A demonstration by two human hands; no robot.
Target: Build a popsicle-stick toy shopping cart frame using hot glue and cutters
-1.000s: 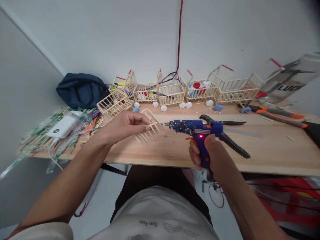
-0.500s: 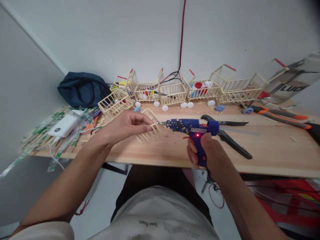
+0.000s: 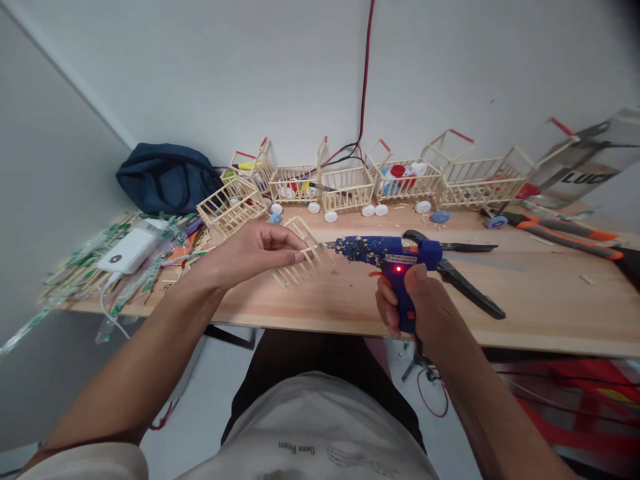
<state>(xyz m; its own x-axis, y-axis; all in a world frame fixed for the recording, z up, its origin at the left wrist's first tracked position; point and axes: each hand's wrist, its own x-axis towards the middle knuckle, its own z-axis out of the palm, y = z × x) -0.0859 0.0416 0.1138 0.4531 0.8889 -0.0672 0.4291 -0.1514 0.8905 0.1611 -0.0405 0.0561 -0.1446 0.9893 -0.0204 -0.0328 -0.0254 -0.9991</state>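
My left hand (image 3: 247, 255) pinches a small frame of thin wooden sticks (image 3: 301, 257) and holds it just above the wooden table (image 3: 540, 293). My right hand (image 3: 417, 303) is wrapped round the grip of a blue hot glue gun (image 3: 387, 257) whose red light is on. The gun lies level, its nozzle pointing left and touching the right edge of the stick frame.
A row of several stick-built carts (image 3: 350, 180) with bottle-cap wheels lines the wall. Black shears (image 3: 457, 267) lie behind the gun, orange-handled pliers (image 3: 560, 233) at the right. A dark blue bag (image 3: 167, 180), a white power bank (image 3: 127, 250) and stick wrappers crowd the left end.
The glue gun's nozzle has moved left to meet the stick frame. The left hand has stayed in place.
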